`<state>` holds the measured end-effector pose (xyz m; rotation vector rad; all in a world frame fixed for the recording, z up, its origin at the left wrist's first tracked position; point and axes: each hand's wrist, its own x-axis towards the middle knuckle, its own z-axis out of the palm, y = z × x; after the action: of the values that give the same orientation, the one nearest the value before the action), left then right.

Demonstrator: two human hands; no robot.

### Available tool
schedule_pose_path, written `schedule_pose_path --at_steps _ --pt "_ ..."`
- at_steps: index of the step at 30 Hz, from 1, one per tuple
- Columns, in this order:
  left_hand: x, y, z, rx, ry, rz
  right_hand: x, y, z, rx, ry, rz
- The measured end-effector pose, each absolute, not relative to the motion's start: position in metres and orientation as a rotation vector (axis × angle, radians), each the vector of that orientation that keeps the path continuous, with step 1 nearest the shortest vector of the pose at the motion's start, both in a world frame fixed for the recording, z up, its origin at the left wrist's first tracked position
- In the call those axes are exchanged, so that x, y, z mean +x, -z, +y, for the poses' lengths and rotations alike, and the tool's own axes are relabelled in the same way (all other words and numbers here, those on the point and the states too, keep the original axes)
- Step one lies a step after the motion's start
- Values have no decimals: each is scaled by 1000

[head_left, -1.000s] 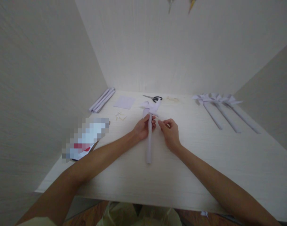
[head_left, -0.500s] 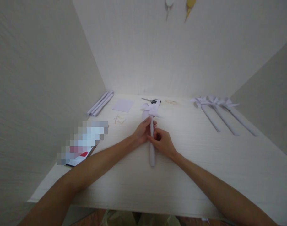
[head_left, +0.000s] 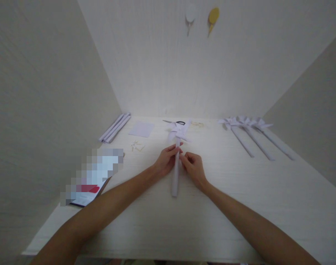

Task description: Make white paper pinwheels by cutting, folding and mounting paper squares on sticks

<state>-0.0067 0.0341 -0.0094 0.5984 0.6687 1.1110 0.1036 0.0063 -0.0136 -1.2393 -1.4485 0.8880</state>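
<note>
A white paper pinwheel (head_left: 175, 176) with a rolled paper stick lies lengthwise before me, its folded blades at the far end. My left hand (head_left: 167, 158) is closed round the upper stick, thumb on top, just below the blades. Close by on the right, my right hand (head_left: 194, 166) is curled with thumb and fingertips pinched at the stick's edge. Whether those fingertips touch the stick or hold something small, I cannot make out. Behind the blades lie scissors (head_left: 180, 123), partly covered.
Several rolled paper sticks (head_left: 115, 128) lie at the back left, near a square paper sheet (head_left: 142, 129) and small pale sticks (head_left: 137, 146). A phone (head_left: 95, 180) with a blurred screen is at left. Three finished pinwheels (head_left: 241, 137) lie at right. Hooks (head_left: 213, 16) hang on the wall.
My right thumb has come off the top of the stick and the right hand has drawn slightly right. The pinwheel's near end has swung a little left. The camera view has tilted up.
</note>
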Motion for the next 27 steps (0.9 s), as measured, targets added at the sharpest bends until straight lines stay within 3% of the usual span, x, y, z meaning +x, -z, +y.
schedule_pose_path --at_steps 7,27 --pt "-7 9 35 544 -1075 701 120 18 24 -1179 -818 -954" --pt "-5 12 35 624 -1069 686 115 12 15 -1083 -782 -1333"
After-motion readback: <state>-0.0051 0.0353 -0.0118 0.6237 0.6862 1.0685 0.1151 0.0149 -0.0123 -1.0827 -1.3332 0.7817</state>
